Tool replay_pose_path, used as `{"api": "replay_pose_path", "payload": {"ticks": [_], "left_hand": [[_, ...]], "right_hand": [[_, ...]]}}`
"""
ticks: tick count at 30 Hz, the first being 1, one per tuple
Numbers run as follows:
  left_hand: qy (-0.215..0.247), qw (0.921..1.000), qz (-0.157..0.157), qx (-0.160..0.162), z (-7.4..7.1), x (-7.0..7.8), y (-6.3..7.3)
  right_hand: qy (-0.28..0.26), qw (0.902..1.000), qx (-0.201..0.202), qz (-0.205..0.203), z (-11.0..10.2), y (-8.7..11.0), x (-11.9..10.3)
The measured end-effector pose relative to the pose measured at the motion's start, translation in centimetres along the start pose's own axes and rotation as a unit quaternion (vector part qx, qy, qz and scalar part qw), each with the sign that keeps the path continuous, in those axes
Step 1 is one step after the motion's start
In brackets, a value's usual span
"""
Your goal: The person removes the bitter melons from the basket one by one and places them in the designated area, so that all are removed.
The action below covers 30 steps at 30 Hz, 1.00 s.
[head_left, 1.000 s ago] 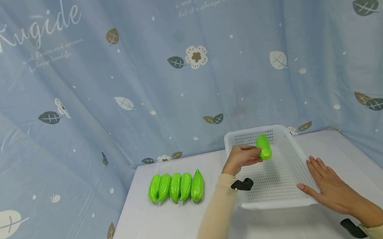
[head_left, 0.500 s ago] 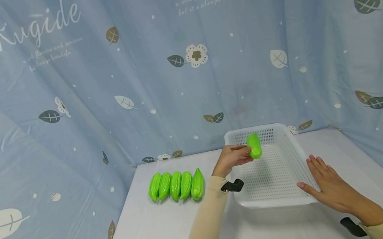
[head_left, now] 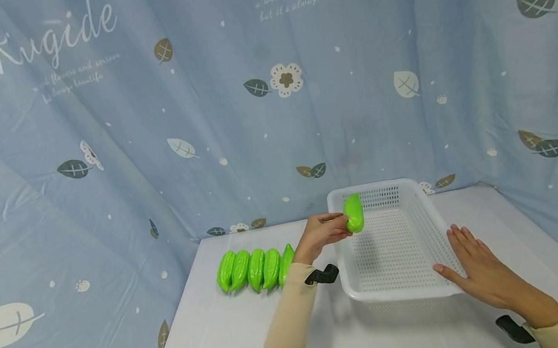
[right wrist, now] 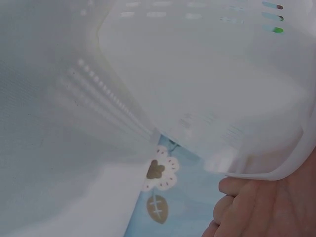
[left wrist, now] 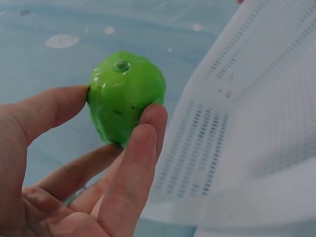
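Observation:
My left hand pinches a green toy bitter melon between thumb and fingertips, over the left rim of the white plastic basket. In the left wrist view the bitter melon shows its stem nub, with the thumb on one side and fingertips at the other; the basket wall lies just beyond. My right hand rests on the basket's right rim, fingers straight and thumb spread. The right wrist view shows its fingers against the rim. Inside the basket only the perforated floor shows.
Several more green bitter melons lie side by side in a row on the white table, left of the basket; my left forearm partly covers the rightmost one. A blue patterned curtain hangs behind the table.
My left hand has moved left with the bitter melon, from over the basket's middle to its left rim. The right hand and basket have stayed in place.

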<state>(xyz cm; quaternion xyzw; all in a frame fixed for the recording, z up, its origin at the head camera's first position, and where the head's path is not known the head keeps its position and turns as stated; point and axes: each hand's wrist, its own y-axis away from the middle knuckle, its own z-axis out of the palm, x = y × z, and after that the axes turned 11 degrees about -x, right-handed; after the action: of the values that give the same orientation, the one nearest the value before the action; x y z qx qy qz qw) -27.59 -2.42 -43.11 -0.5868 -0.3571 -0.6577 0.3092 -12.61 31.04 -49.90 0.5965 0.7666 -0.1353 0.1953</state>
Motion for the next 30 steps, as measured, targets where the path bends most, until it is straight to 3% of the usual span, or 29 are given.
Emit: {"api": "replay_pose_path", "payload": {"ticks": [14,30], "left_hand": [[-0.007,0.9996,0.004,0.027,-3.1,-1.0,2.8],[-0.009,0.9986,0.002,0.052,-5.7,-2.2,4.9]], "right_hand": [[0.001,1.0000,-0.004,0.001,0.2,0.0,0.1],[0.002,1.0000,-0.003,0.000,0.0,-0.1,0.1]]}}
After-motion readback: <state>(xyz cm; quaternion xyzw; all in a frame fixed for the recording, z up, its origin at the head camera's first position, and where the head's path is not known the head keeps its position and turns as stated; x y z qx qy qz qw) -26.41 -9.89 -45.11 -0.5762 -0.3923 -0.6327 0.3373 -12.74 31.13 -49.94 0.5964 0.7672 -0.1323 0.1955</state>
